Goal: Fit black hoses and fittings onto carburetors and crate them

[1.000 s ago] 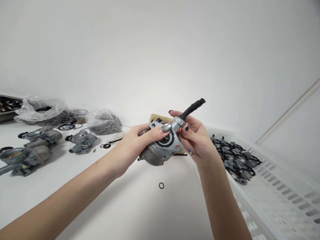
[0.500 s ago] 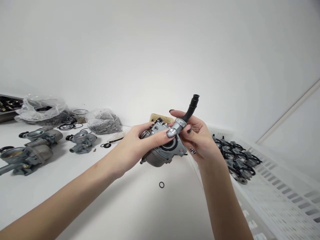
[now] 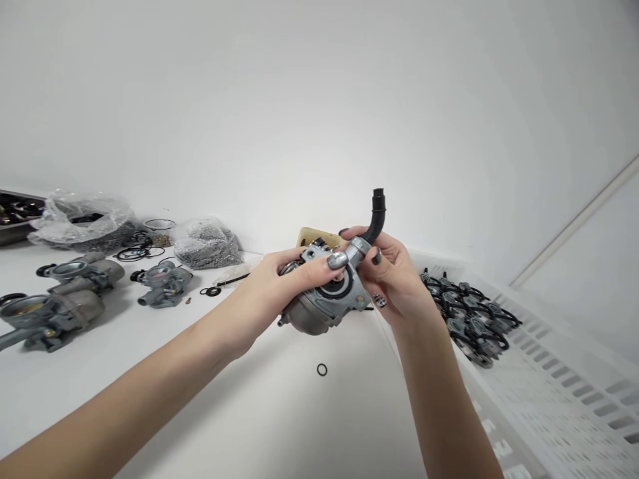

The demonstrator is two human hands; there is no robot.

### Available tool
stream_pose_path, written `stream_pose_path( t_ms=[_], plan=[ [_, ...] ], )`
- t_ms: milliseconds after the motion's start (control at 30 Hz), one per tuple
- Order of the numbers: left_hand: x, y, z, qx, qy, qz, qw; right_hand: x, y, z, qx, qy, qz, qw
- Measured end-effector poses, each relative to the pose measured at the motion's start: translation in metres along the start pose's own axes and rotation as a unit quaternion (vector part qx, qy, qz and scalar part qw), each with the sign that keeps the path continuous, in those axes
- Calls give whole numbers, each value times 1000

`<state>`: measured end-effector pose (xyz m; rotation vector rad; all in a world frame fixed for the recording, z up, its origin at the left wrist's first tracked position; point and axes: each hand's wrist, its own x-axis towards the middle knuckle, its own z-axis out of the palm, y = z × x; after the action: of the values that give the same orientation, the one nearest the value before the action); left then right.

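On the left, three carburetors (image 3: pixel 160 285) sit on the desk (image 3: pixel 249 412). The left hand (image 3: pixel 272 283) has its grip around a raised carburetor (image 3: pixel 310 311), over the desk's middle; a black ring (image 3: pixel 317 370) lies nearer. The right hand's (image 3: pixel 397 273) grip pinches the metal neck (image 3: pixel 356 251), just below a bent black hose (image 3: pixel 378 214). Farther right is a white basket (image 3: pixel 559 422).

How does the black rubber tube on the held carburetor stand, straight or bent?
Bent: the black rubber tube leaves the metal neck of the carburetor at a slant, then curves so its free end points upward.
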<state>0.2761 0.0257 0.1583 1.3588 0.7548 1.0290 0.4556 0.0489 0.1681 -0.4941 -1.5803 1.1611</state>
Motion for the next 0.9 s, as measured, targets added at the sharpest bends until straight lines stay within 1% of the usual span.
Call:
stream_pose_path(
  t_ms=[167, 367, 467, 567, 700, 800, 900],
  plan=[
    [0, 1, 2, -26, -24, -1, 999, 0, 3, -5, 23, -24, 8, 999],
    [-2, 4, 4, -52, -49, -10, 997, 0, 2, -6, 52, -17, 32, 998],
    [-2, 5, 5, -61, -56, -7, 997, -1, 1, -5, 59, 0, 42, 997],
    [-2, 4, 7, -53, -46, -10, 997, -2, -1, -5, 55, 10, 52, 997],
    [0, -4, 6, -52, -4, -9, 999, -2, -2, -4, 51, 1, 59, 997],
    [2, -9, 2, -54, -8, -9, 998, -1, -1, -4, 55, -3, 54, 997],
    [2, -10, 0, -50, -18, -14, 998, -1, 1, -3, 56, -2, 51, 997]
  ],
)
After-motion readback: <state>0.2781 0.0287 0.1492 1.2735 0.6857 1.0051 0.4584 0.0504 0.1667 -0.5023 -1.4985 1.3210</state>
